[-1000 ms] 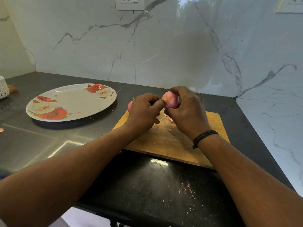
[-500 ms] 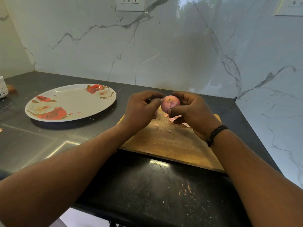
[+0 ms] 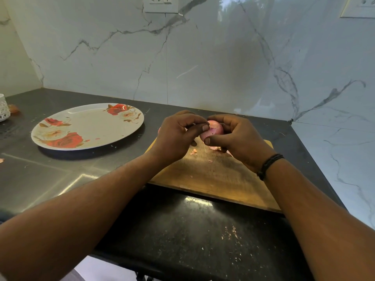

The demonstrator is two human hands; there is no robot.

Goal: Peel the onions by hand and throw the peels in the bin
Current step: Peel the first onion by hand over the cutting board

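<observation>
Both hands meet over the far end of a wooden cutting board (image 3: 213, 175), clamped on one onion (image 3: 213, 129) held between them, lifted just clear of the board.

Onion: small, round, pink-red, skin glossy, paler patch on top. A dark speck on its near face.

Right hand (image 3: 239, 138): fingers curled round the onion from behind, thumb pressed across its lower front. Black corded band (image 3: 268, 166) on that wrist.

Left hand (image 3: 176, 136): fingers bent, thumb tip and fingertips pinching at the onion's upper left side. Cannot tell whether a strip of skin is between them.

A sliver of something pink (image 3: 159, 129) shows past the left hand's outer edge; too hidden to name.

Peel scraps (image 3: 193, 152) lie on the board under the hands, small and pink; more beneath the right hand.

Left of the left hand, well apart: oval plate (image 3: 87, 126) with red rose print, on the dark bench (image 3: 182, 230). Further left, a white lattice holder (image 3: 3, 108) at the frame edge.

Above the hands, on the marble wall: a white socket plate (image 3: 160, 4). No legible writing anywhere.
</observation>
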